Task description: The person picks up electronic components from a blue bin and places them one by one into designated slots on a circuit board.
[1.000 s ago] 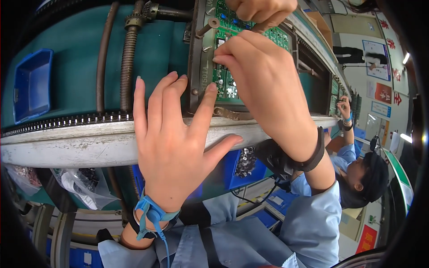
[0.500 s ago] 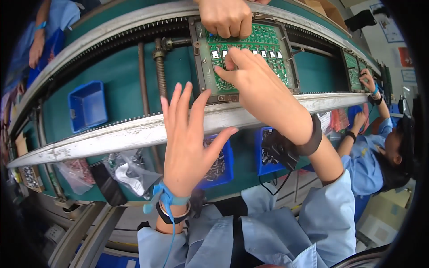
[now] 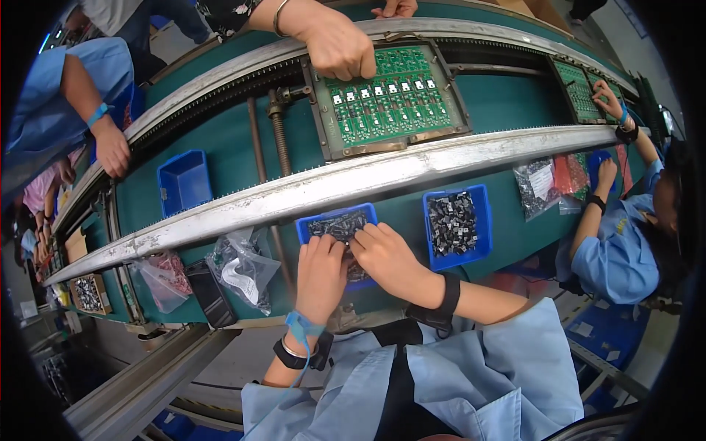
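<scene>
Both my hands are at a blue bin (image 3: 371, 213) of small dark electronic parts (image 3: 334, 224) in front of me. My left hand (image 3: 321, 268) has its fingers curled over the bin's near left part, tips pressed together. Beside it, my right hand (image 3: 388, 256) reaches in with bent, closed fingers. What either one pinches is hidden. Beyond the metal rail, a green circuit board panel (image 3: 397, 99) with a row of white parts lies in a metal frame (image 3: 340, 152). Another person's closed hand (image 3: 340, 45) is over its far left corner.
A second blue bin (image 3: 482, 220) of dark parts stands to the right. The long metal rail (image 3: 412, 154) crosses between me and the panel. Left lie a clear bag (image 3: 246, 268), a dark phone (image 3: 211, 294) and a blue tray (image 3: 185, 184). Co-workers sit at both sides.
My hands have come back from the board panel and rail to the near blue bin, and the left fingers have curled. The panel now shows fully, shifted slightly left in view.
</scene>
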The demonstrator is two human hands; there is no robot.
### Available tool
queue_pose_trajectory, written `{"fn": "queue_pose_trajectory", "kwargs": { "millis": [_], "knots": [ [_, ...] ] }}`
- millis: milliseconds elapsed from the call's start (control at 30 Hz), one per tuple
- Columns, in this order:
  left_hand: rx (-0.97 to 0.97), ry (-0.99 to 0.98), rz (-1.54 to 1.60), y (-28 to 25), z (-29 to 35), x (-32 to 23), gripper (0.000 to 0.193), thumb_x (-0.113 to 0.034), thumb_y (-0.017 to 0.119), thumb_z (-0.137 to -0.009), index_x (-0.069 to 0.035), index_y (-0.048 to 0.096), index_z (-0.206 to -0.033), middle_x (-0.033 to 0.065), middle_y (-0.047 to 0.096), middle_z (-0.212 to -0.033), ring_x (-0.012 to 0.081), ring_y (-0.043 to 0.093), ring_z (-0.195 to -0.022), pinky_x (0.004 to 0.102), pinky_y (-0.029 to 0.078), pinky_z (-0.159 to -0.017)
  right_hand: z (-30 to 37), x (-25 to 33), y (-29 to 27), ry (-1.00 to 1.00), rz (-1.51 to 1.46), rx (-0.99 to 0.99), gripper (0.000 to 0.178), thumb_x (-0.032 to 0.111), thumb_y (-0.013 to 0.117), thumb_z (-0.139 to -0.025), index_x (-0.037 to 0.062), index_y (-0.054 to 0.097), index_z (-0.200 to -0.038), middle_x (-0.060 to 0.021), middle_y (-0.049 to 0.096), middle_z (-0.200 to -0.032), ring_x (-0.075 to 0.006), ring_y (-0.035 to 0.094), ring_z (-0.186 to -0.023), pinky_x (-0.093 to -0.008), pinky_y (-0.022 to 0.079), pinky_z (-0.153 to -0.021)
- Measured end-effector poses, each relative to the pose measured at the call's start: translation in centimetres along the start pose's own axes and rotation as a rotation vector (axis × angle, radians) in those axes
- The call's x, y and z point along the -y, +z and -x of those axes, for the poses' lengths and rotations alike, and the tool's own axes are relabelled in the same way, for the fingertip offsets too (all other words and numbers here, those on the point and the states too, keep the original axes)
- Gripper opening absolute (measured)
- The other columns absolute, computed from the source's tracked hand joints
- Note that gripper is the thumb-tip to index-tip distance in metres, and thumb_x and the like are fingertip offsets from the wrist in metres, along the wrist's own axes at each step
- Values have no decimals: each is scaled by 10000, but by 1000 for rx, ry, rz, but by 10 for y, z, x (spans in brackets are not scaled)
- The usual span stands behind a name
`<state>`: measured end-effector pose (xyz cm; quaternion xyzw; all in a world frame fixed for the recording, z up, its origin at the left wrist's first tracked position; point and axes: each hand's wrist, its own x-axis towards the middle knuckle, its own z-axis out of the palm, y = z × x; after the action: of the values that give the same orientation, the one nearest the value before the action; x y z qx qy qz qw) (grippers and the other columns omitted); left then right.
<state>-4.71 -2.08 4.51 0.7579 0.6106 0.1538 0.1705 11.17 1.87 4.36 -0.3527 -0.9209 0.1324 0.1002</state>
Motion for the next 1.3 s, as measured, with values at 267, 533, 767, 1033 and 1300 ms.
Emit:
{"fn": "queue_pose_trajectory", "kwargs": {
  "millis": [267, 533, 767, 1033, 1300],
  "knots": [
    [-45, -25, 139, 1, 4, -4, 208, -26, 668, -799, 8, 667, -1004, 117, 571, -904, 311, 527, -850, 394, 427, -752, 4, -6, 0, 25, -146, -221, 345, 54, 620, -740, -15, 660, -1076, -113, 569, -846, -233, 560, -883, -340, 426, -759],
    [-159, -125, 463, -28, 0, -20, 145, -42, 523, -906, 37, 622, -978, 144, 514, -844, 303, 516, -797, 382, 424, -719, -3, -23, -45, 128, -753, -241, 292, -37, 624, -855, -36, 626, -1147, -137, 629, -926, -243, 635, -877, -346, 510, -770],
    [-235, -181, 813, -46, -17, -1, 224, -102, 409, -955, 21, 486, -784, 112, 425, -732, 199, 414, -623, 317, 333, -581, -12, -65, -90, 375, -1385, -314, 240, 39, 595, -951, -50, 612, -1173, -105, 663, -1064, -128, 650, -935, -282, 548, -858],
    [-456, -179, 882, -57, -69, -9, 244, -99, 409, -962, 6, 469, -749, 74, 418, -728, 177, 401, -644, 301, 332, -585, -31, -93, -105, 395, -1309, -267, 183, 27, 594, -948, -53, 637, -1108, -94, 671, -1044, -141, 656, -925, -279, 552, -836],
    [-565, -107, 533, -45, -105, -3, 209, -64, 457, -979, 22, 634, -1052, 51, 467, -897, 158, 464, -802, 249, 383, -730, -78, -116, -119, 369, -786, -160, 155, 25, 621, -929, -48, 652, -1062, -80, 686, -1004, -122, 658, -917, -259, 552, -828]
  ]
}}
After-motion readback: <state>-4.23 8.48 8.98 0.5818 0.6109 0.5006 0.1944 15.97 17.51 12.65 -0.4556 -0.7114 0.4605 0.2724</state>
